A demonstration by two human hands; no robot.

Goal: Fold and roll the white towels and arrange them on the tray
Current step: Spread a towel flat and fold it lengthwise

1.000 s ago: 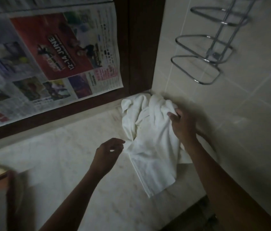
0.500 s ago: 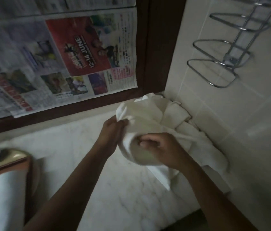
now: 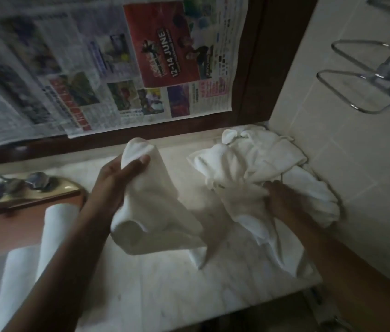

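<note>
One towel (image 3: 151, 212) hung below the pinching fingers (image 3: 142, 162) of the left hand (image 3: 117, 180); right hand (image 3: 282, 200) blurred in the pile (image 3: 261, 154), grip unclear. It needed spreading flat to fold.

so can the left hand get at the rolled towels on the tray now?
Probably, by reach: the rolled towels lie beside that forearm, nothing between. But the left hand grips a towel.

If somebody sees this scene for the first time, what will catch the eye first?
First, the white towel hanging from the left hand, which grips its top end above the marble counter. Next, the crumpled pile of towels in the right corner, where the blurred right hand touches the cloth. At lower left lie rolled towels, and newspaper hangs behind the counter.
</note>
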